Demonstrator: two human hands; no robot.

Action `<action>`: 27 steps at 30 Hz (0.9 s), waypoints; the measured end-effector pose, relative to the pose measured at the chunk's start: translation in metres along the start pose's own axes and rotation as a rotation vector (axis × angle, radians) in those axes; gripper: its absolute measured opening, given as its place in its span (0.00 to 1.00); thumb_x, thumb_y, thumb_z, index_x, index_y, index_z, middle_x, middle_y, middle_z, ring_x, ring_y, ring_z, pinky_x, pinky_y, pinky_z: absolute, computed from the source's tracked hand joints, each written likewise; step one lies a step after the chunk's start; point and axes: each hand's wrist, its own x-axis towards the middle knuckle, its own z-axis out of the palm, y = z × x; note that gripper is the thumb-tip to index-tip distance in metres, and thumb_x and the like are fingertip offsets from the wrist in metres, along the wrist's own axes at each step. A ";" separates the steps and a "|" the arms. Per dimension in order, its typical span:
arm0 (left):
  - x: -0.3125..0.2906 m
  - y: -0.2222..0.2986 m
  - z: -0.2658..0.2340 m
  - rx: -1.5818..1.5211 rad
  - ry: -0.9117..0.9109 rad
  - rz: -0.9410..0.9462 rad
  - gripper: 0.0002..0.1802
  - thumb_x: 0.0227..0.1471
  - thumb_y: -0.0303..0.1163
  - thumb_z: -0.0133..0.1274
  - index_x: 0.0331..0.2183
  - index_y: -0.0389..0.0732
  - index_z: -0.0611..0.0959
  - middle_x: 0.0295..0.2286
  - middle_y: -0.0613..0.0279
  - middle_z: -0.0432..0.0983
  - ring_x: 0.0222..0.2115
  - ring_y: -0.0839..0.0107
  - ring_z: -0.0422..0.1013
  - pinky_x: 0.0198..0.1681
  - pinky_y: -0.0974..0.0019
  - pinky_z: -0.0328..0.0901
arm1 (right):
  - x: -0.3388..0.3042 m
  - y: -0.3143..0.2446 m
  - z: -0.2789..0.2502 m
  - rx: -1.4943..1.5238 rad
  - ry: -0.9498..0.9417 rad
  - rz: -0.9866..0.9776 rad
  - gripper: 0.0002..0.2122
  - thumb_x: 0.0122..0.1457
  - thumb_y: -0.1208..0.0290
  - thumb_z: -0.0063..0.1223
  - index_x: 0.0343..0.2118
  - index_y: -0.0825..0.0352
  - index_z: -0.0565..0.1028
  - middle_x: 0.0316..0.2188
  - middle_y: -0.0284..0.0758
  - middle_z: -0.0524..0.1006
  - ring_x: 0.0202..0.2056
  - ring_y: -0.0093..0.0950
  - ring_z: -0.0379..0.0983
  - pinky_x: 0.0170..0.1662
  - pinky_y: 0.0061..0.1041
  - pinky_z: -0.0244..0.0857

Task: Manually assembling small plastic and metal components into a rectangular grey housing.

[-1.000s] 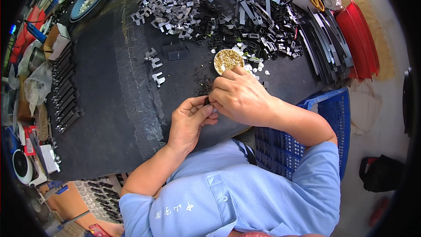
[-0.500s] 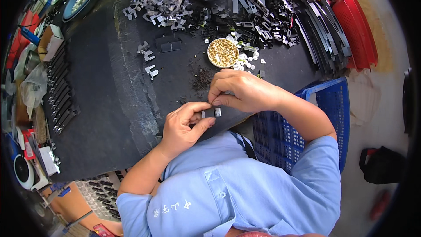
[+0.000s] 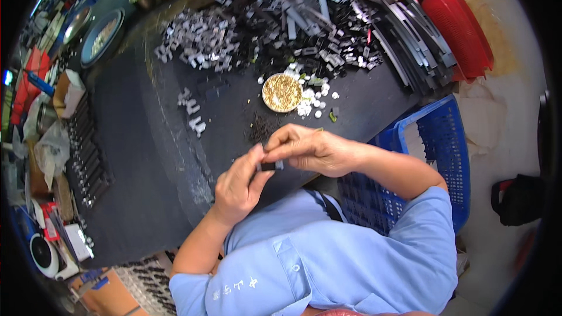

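My left hand (image 3: 239, 187) is closed on a small black metal part (image 3: 267, 166) close to the table's near edge. My right hand (image 3: 321, 151) meets it from the right, thumb and fingers pinched against the left fingertips; whatever lies in that pinch is too small to make out. Just beyond the hands is a loose heap of tiny dark pins or screws (image 3: 261, 127). A round white dish (image 3: 264, 100) full of small brass-coloured pieces (image 3: 283, 92) stands behind it. Several white discs (image 3: 310, 103) are scattered at the dish's right.
Several silver brackets (image 3: 193, 116) lie left of the dish. Farther back are piles of grey brackets (image 3: 199, 38) and dark metal parts (image 3: 328, 29). Long metal strips (image 3: 410, 41) and a red basket (image 3: 459, 29) line the right. A blue crate (image 3: 439, 134) sits beside my right arm.
The view has tilted up, so more of the table's far end shows. My right hand has turned, its fingers now stretching farther over the left fingertips. The black part stays in the left hand.
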 end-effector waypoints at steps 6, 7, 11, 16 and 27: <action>0.007 -0.006 -0.005 0.204 -0.013 0.224 0.16 0.45 0.23 0.57 0.40 0.33 0.76 0.33 0.53 0.74 0.29 0.66 0.75 0.28 0.70 0.71 | 0.023 0.003 -0.041 -0.239 0.049 0.108 0.15 0.55 0.72 0.49 0.45 0.68 0.73 0.47 0.39 0.71 0.51 0.33 0.66 0.52 0.30 0.59; 0.003 0.000 -0.003 -0.129 -0.049 -0.107 0.15 0.49 0.24 0.55 0.40 0.32 0.74 0.32 0.53 0.74 0.28 0.69 0.75 0.28 0.70 0.71 | 0.037 0.018 -0.071 -0.576 0.271 0.130 0.13 0.53 0.70 0.51 0.41 0.68 0.74 0.43 0.38 0.74 0.47 0.33 0.69 0.50 0.30 0.61; -0.001 0.005 0.000 -1.121 -0.104 -0.665 0.13 0.54 0.25 0.48 0.41 0.30 0.70 0.31 0.52 0.74 0.25 0.70 0.74 0.26 0.71 0.71 | 0.068 0.057 -0.157 -1.121 0.804 0.227 0.11 0.49 0.63 0.54 0.28 0.67 0.77 0.33 0.34 0.76 0.39 0.34 0.72 0.42 0.34 0.63; -0.007 0.004 -0.001 -1.453 -0.145 -0.801 0.13 0.54 0.26 0.48 0.43 0.31 0.71 0.34 0.49 0.74 0.26 0.68 0.75 0.27 0.68 0.71 | 0.086 0.075 -0.164 -1.573 0.606 0.504 0.09 0.47 0.62 0.52 0.27 0.60 0.78 0.32 0.34 0.76 0.39 0.31 0.73 0.41 0.38 0.60; -0.007 0.006 -0.007 -1.329 -0.146 -0.773 0.13 0.53 0.25 0.50 0.40 0.29 0.74 0.31 0.51 0.76 0.25 0.69 0.75 0.25 0.69 0.71 | 0.049 0.021 -0.133 -0.927 0.646 0.217 0.08 0.47 0.69 0.56 0.28 0.67 0.72 0.29 0.41 0.75 0.32 0.38 0.74 0.35 0.32 0.67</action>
